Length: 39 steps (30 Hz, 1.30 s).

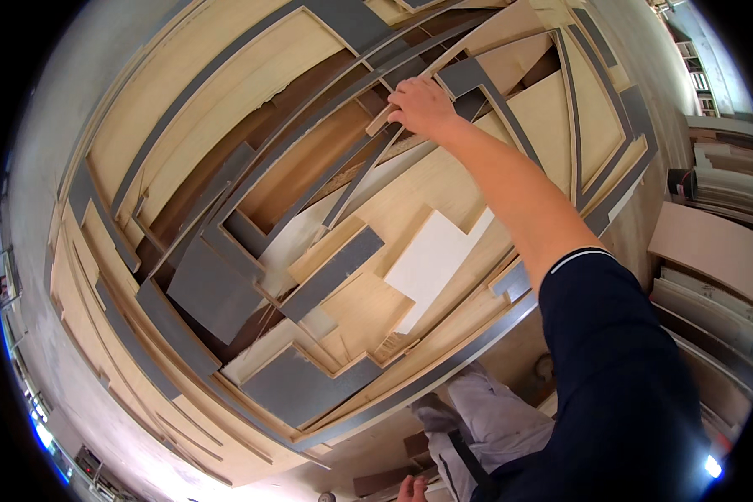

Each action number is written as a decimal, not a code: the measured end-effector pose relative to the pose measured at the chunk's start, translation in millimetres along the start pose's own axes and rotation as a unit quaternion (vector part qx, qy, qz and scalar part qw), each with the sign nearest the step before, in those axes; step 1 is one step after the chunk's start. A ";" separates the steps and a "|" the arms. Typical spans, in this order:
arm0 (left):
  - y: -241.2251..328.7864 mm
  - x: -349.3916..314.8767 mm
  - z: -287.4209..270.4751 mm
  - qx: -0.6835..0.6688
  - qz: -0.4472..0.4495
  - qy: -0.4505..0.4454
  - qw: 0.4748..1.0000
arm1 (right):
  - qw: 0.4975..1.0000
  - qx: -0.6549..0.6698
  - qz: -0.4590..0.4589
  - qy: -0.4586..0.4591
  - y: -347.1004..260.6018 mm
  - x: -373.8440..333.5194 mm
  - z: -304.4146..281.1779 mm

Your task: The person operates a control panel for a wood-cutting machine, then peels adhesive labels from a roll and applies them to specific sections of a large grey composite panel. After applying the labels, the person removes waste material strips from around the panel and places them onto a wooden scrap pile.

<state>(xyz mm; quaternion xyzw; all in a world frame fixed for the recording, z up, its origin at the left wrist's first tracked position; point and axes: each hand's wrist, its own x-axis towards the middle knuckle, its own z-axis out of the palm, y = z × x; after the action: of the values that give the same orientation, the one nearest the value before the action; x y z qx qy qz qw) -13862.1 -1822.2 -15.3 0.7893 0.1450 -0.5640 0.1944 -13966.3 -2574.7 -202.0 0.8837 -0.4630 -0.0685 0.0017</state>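
My right hand (422, 105) reaches far across a broad pile of plywood offcuts. Its fingers are closed around a narrow plywood strip (381, 122), whose near end sticks out below them. Just right of this hand lies a grey-faced, angled offcut (462, 77). Nearer to me are a white stepped piece (433, 261) and a grey-topped rectangular block (335, 272). At the bottom edge only the fingertips of my left hand (412, 489) show, slightly apart with nothing visible in them. The rest of that hand is out of the picture.
Long curved-looking grey and bare plywood frames surround the pile, with a grey-faced edge strip (468, 339) along its near side. A larger grey panel (305, 385) lies at the near left. Stacked boards (711, 251) stand on the right. My legs (494, 410) are close to the near edge.
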 end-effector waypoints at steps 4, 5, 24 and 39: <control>4.0 8.8 -3.3 -0.001 0.006 -0.002 1.000 | 0.998 -0.017 0.064 -0.003 0.4 26.5 -2.5; 4.1 12.3 -2.0 -0.006 0.007 -0.007 1.000 | 0.997 0.003 0.072 -0.022 0.8 33.4 -4.1; 25.5 18.2 8.0 -0.040 0.036 -0.032 0.998 | 0.986 -0.093 -0.119 -0.077 -1.1 38.0 -8.3; 32.6 6.5 15.5 0.022 0.100 -0.019 0.995 | 0.848 0.143 0.059 0.507 77.3 54.0 -332.4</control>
<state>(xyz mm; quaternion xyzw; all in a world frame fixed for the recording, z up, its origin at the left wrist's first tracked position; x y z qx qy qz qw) -13858.4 -1858.2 -21.2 0.7930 0.0493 -0.5597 0.2355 -13958.4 -2683.2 126.0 0.7570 -0.4534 0.4566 0.1135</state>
